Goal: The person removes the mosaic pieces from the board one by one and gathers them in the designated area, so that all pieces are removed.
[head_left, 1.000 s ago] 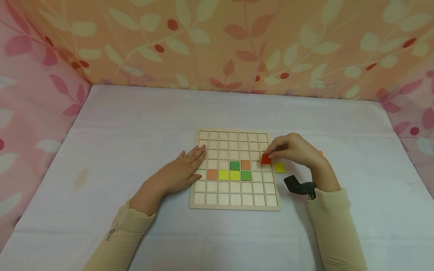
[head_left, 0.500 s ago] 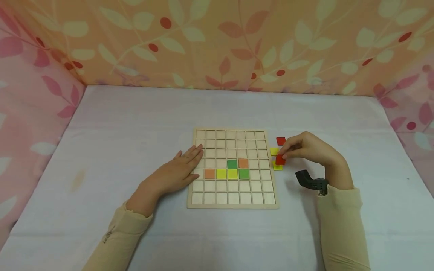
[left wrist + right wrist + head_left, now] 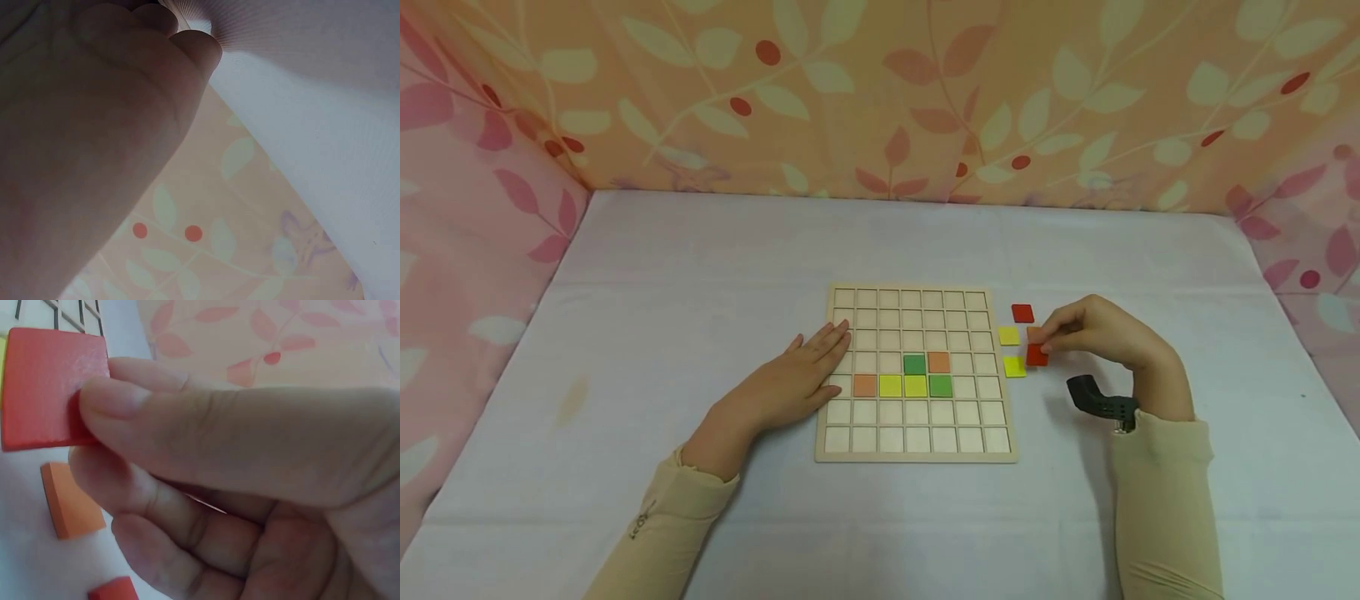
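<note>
My right hand [image 3: 1101,333] pinches a red square tile [image 3: 1037,356] between thumb and fingers, off the right side of a wooden grid board [image 3: 917,457]. In the right wrist view the held tile [image 3: 47,387] faces the camera, with the thumb across its edge. My left hand [image 3: 778,383] lies flat with straight fingers over the board's left edge; the left wrist view shows mostly its dark palm side [image 3: 112,125]. Within the grid sit two orange tiles, such as one [image 3: 864,385] at left, two yellow tiles [image 3: 891,386] and two green tiles [image 3: 913,364].
Right of the board lie a loose red tile [image 3: 1022,313], two yellow tiles [image 3: 1009,336] and an orange tile [image 3: 78,503] below the held one. A black curved mount [image 3: 1101,402] sticks out from my right wrist. Patterned cloth walls [image 3: 880,108] border the white tabletop [image 3: 700,250].
My right hand has drawn the red tile rightward, from over the board's right edge to past the loose yellow tiles. The left hand stays on the board; the view has shifted slightly.
</note>
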`<act>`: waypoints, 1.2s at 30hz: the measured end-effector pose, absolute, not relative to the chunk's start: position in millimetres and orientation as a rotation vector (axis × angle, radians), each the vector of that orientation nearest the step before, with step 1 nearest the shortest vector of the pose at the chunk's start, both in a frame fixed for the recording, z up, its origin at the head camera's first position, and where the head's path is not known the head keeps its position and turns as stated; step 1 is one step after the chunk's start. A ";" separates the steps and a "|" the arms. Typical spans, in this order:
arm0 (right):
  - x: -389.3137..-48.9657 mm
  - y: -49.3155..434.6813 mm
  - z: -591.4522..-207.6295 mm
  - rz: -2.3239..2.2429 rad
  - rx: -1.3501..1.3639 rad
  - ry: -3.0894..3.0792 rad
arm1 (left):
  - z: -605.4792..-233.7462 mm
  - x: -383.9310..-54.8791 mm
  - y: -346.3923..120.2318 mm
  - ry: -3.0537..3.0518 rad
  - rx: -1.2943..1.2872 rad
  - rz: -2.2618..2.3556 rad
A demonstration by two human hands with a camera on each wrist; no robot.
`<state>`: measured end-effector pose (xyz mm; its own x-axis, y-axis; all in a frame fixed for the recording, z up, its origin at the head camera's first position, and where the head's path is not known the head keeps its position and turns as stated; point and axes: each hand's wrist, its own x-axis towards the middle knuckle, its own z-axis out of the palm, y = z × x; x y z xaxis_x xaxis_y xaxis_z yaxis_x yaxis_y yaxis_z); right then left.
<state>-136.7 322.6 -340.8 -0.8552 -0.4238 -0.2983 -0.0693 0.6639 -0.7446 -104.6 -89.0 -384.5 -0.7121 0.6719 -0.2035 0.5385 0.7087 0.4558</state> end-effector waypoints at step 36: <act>-137.4 330.7 -350.6 -0.922 -0.250 2.422 | -383.3 -105.1 -90.0 2.550 0.959 0.533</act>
